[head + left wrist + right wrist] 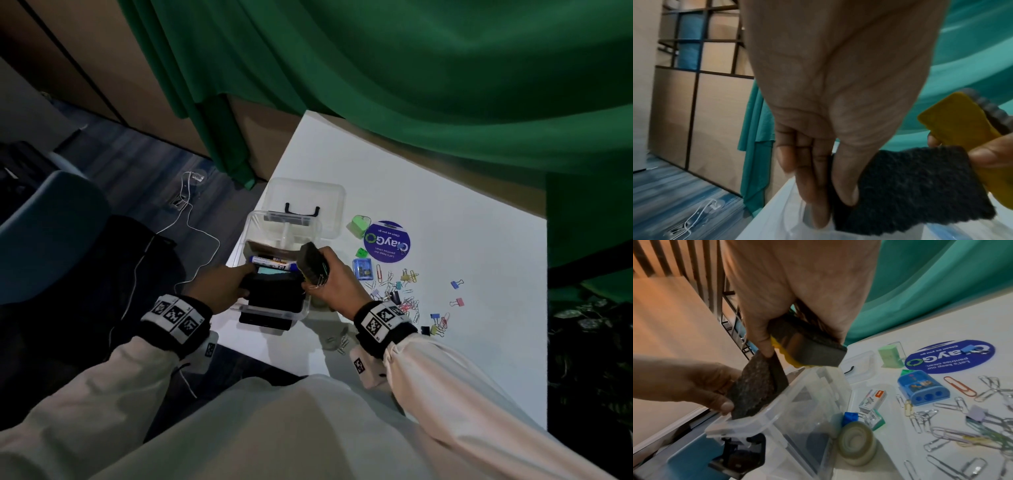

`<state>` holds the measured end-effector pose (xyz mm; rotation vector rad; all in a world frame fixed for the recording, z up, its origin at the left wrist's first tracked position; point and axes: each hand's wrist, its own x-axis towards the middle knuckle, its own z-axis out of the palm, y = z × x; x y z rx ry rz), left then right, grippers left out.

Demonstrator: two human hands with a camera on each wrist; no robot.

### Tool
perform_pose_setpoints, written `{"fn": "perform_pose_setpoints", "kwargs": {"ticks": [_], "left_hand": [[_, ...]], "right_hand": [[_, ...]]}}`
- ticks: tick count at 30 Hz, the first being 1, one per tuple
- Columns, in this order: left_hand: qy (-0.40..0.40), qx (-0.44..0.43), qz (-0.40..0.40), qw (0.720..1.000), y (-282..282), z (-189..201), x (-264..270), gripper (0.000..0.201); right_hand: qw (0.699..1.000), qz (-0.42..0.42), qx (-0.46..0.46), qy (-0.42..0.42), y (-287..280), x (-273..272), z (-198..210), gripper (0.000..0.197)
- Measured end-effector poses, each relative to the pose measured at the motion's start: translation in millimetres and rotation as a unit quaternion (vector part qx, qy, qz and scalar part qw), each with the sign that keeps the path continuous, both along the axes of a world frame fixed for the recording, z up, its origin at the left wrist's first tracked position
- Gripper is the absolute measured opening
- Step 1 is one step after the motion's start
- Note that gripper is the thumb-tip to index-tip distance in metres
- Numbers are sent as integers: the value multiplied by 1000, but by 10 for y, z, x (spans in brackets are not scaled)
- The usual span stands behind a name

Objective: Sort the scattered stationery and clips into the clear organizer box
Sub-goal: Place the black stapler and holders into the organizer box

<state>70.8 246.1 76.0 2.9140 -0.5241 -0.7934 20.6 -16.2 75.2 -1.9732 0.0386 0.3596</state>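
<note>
The right hand (797, 308) grips a whiteboard eraser (809, 352) over the clear organizer box (797, 402); the left hand (690, 386) pinches its felt pad (756, 386), perhaps loose. Light, soft; hold the stiff yellow back.

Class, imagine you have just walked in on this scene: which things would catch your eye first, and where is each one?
First, the two hands over the clear organizer box at the table's left edge: the right hand grips a yellow-backed eraser, and the left hand holds a dark felt pad at the box's rim. Next, the scattered paper clips right of the box, and the round purple sticker behind them.
</note>
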Motion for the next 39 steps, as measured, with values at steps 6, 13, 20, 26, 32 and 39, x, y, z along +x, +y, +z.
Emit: {"fn": "perform_pose_setpoints", "kwargs": {"ticks": [6,13,20,26,32,39], "left_hand": [[-22,132,-102,986,-155,-2,15,37],[1,57,-24,998,-367,126,46,21],[29,8,-32,999,-729,100,21,15],[-16,142,-128,981,-658,-193,-113,29],[-29,146,-156,977,-593,-213,-50,26],[-30,100,-155,982,-535,-240,-76,30]], "right_hand": [[999,-29,4,28,-199,-65,-88,56],[998,-47,1,30,-269,-161,-106,56],[998,-32,-50,21,-322,-162,-110,62],[998,-24,-47,35,-399,-209,-111,61],[998,-24,-27,51,-413,-267,-128,59],[998,-13,-28,50,-417,-269,-131,62]]}}
